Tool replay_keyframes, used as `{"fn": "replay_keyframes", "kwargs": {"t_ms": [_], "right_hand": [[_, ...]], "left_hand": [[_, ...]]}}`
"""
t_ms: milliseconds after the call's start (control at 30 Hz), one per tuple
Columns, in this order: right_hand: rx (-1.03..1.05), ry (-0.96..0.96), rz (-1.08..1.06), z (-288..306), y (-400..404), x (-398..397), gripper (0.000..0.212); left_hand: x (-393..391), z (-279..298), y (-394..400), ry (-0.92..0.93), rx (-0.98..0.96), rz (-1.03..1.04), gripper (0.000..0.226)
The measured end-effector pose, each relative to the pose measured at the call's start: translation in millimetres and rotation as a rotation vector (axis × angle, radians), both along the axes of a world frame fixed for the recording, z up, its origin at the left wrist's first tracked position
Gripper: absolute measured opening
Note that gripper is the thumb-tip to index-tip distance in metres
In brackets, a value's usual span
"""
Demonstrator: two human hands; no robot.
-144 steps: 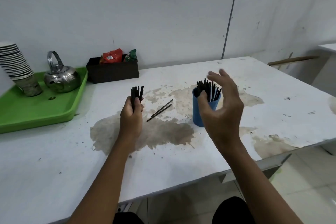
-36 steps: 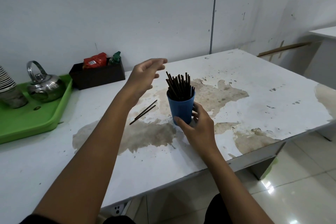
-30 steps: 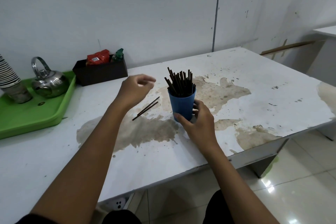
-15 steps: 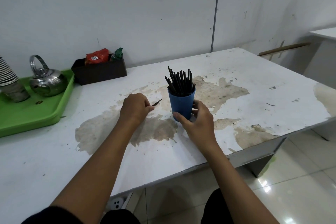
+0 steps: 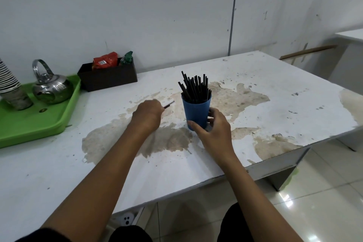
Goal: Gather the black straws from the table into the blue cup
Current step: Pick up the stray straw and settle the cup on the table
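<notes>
The blue cup (image 5: pixel 196 110) stands upright mid-table on the stained white table (image 5: pixel 275 92), holding several black straws (image 5: pixel 194 86) that stick out of its top. My right hand (image 5: pixel 213 129) grips the cup low on its near right side. Left of the cup, my left hand (image 5: pixel 146 114) lies knuckles up on the table with its fingers curled over loose black straws (image 5: pixel 169 105). Only the straw tips show past my fingers, pointing toward the cup.
A green tray (image 5: pixel 29 124) at the far left carries a steel kettle (image 5: pixel 50 86) and a stack of paper cups (image 5: pixel 9 88). A black box (image 5: pixel 108 77) with snack packets sits by the wall. The table's front edge runs just past my forearms.
My left hand dropped the bundle into the cup, came down from above it to the two loose straws on the table and closed over them. My right hand moved to the cup and has stayed there.
</notes>
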State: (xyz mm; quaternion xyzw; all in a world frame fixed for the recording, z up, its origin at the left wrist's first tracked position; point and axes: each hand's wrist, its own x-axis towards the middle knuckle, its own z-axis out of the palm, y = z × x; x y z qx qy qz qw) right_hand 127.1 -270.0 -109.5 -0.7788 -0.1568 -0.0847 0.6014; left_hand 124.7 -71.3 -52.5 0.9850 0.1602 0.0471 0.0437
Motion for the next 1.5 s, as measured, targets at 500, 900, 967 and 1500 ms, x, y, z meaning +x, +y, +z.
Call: {"fn": "replay_keyframes", "kwargs": {"t_ms": [500, 900, 967, 1500], "right_hand": [[-0.021, -0.007, -0.012, 1, -1, 0, 0.059], [-0.051, -0.013, -0.022, 3, 0, 0, 0.06], [-0.044, -0.01, -0.021, 2, 0, 0, 0.061], [0.245, 0.05, 0.122, 52, -16, 19, 0.044]], "left_hand": [[-30, 101, -49, -0.999, -1.016, -0.295, 0.018], [-26, 64, -69, -0.851, -0.644, -0.295, 0.017], [-25, 62, -68, -0.794, -0.623, -0.258, 0.014], [-22, 63, -58, -0.672, -0.725, -0.341, 0.035]]}}
